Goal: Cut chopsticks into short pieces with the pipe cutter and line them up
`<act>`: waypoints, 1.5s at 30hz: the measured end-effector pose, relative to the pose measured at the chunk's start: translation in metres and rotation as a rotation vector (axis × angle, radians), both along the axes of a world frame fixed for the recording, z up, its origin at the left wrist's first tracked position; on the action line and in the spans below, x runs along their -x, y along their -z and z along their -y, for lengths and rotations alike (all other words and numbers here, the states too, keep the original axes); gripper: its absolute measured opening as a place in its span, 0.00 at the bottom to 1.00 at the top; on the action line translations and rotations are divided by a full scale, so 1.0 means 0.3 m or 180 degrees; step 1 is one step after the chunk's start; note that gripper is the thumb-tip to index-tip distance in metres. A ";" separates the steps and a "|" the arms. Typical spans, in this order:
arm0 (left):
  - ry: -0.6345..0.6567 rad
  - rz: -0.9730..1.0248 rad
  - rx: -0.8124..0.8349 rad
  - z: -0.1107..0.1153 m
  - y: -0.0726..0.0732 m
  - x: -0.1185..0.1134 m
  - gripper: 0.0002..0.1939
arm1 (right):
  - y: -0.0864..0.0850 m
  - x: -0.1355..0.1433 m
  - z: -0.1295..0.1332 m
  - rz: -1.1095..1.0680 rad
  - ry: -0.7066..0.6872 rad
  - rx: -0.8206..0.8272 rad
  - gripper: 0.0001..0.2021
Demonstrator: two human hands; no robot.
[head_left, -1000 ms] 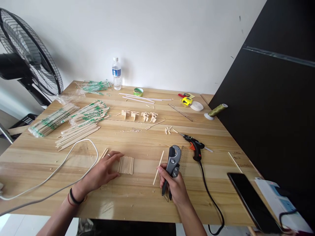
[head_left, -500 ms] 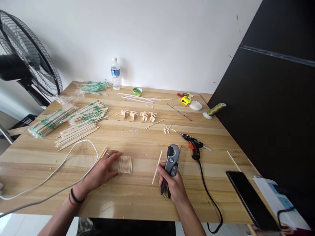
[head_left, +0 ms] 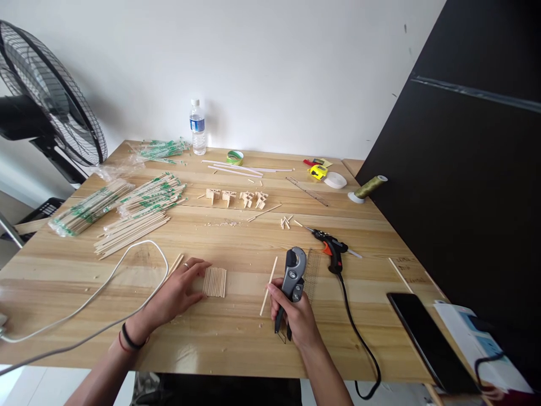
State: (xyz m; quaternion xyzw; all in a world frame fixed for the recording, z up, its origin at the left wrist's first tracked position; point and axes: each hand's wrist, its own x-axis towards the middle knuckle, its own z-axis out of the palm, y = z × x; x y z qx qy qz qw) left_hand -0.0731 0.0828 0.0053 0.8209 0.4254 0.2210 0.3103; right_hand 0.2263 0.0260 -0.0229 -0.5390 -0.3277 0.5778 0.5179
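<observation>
A row of short wooden sticks (head_left: 216, 282) lies side by side on the wooden table. My left hand (head_left: 186, 286) rests at the row's left edge, thumb and forefinger apart near its lower and upper left corners. Farther right, my right hand (head_left: 296, 316) is wrapped round the handles of a grey pipe cutter (head_left: 292, 274), its curved jaw pointing away from me. One longer stick (head_left: 267, 287) slants beside the right thumb; whether the fingers touch it I cannot tell. Under and beside the cutter lies a clear ruler (head_left: 311, 276).
A black glue gun (head_left: 333, 252) with its cord lies right of the cutter. Beyond are small stick assemblies (head_left: 236, 197) and a yellow tape measure (head_left: 318, 171). Stick bundles (head_left: 143, 197) and a white cable (head_left: 114, 276) occupy the left; a phone (head_left: 431, 341) lies right.
Both hands, the cutter and the sticks keep their places. The whole view has shifted only very slightly.
</observation>
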 end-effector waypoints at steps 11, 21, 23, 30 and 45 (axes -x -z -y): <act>-0.1681 -0.0706 -0.0551 0.010 0.004 0.132 0.14 | -0.032 0.016 -0.002 -0.0089 0.0144 0.0041 0.21; -0.1738 -0.0010 0.0554 0.142 -0.027 -0.016 0.13 | -0.119 0.067 -0.001 -0.0424 -0.0046 0.0160 0.20; -0.1712 0.0539 0.1036 0.193 -0.031 -0.067 0.15 | -0.144 0.088 0.001 -0.0490 -0.0300 0.0105 0.19; -0.1467 0.1569 0.1799 0.288 -0.059 -0.202 0.16 | -0.213 0.143 -0.007 -0.0321 -0.0666 -0.0019 0.18; -0.1102 0.2126 0.2111 0.286 -0.118 -0.228 0.11 | -0.180 0.142 0.007 0.0128 -0.0521 -0.0399 0.15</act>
